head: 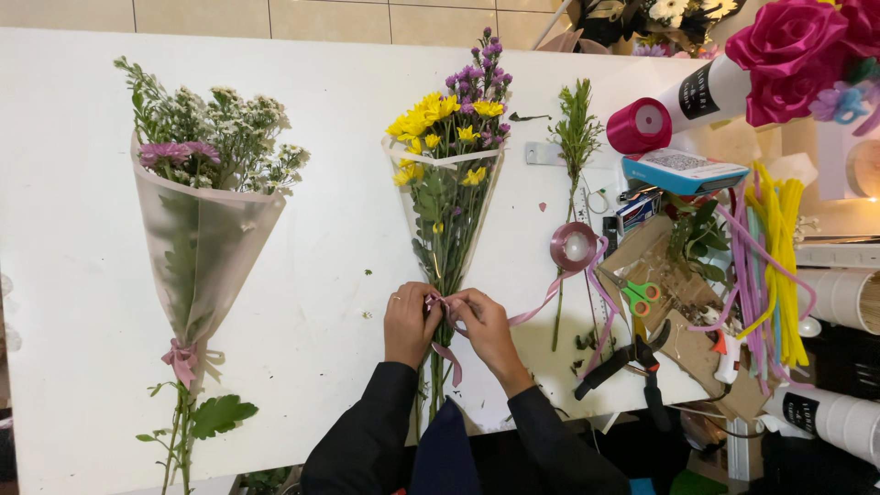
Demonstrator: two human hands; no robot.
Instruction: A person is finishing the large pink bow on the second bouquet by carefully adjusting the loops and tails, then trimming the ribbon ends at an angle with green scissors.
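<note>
Both hands meet at the neck of the yellow-and-purple bouquet (446,197); the left hand (410,323) and right hand (483,327) have fingers pinched narrow on the pink ribbon (446,353) around its stems; the ribbon spool (574,246) lies on the counter (339,183) beyond the right fingers; a second wrapped bouquet (202,238) lies well left.

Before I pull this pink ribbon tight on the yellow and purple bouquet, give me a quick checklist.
1. Both hands on ribbon: left hand and right hand pinch the pink ribbon at the stems: ok.
2. Clear wrap gathered around bouquet: ok.
3. Ribbon spool uncut, tail free to feed: ok.
4. Green-handled scissors nearby on the right: ok.
5. Knot formed: cannot tell, fingers hide it.
</note>
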